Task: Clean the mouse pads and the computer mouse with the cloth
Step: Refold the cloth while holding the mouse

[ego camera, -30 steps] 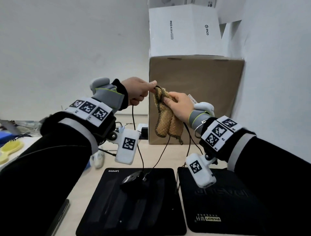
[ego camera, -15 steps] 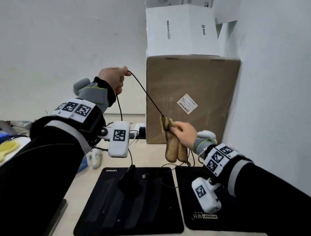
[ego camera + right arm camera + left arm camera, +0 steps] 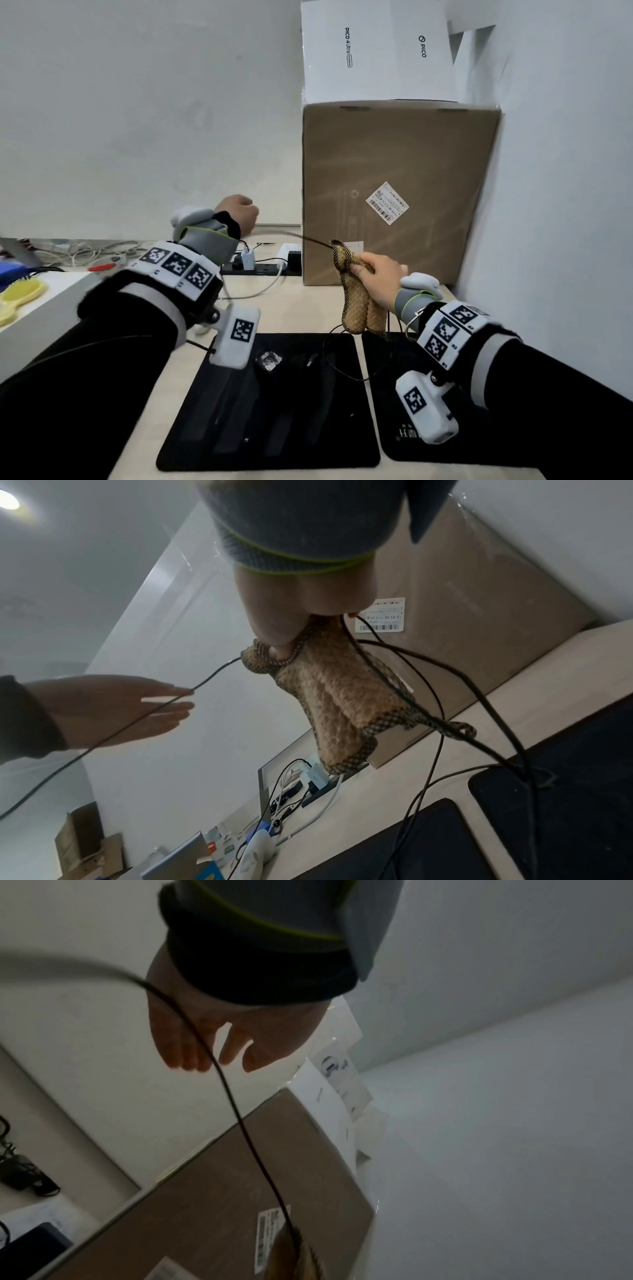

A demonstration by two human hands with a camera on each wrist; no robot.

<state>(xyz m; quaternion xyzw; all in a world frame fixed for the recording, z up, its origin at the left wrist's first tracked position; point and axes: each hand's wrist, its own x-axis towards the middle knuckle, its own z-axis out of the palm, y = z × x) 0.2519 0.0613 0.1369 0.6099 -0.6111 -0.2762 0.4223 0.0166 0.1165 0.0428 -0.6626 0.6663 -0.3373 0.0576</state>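
My right hand (image 3: pixel 371 275) grips a tan knitted cloth (image 3: pixel 358 308) folded round the black mouse cable (image 3: pixel 363 653), just above the gap between the two black mouse pads. The cable (image 3: pixel 308 241) leaves the cloth toward my left hand (image 3: pixel 239 214). That left hand (image 3: pixel 137 707) is raised to the left with straight fingers (image 3: pixel 181 1045), and the cable (image 3: pixel 236 1110) only crosses in front of its palm. The dark mouse (image 3: pixel 274 368) lies on the left mouse pad (image 3: pixel 267 431), hard to make out. The right mouse pad (image 3: pixel 380 404) lies under my right wrist.
A tall cardboard box (image 3: pixel 394 192) with a white box (image 3: pixel 373 51) on top stands close behind the cloth, against the right wall. A power strip with chargers (image 3: pixel 260 263) and loose cables lie at the back. A yellow brush (image 3: pixel 17 298) sits far left.
My left hand has dropped from its raised pull and opened, letting the cable go. My right hand, still gripping the cloth, stays low in front of the box.
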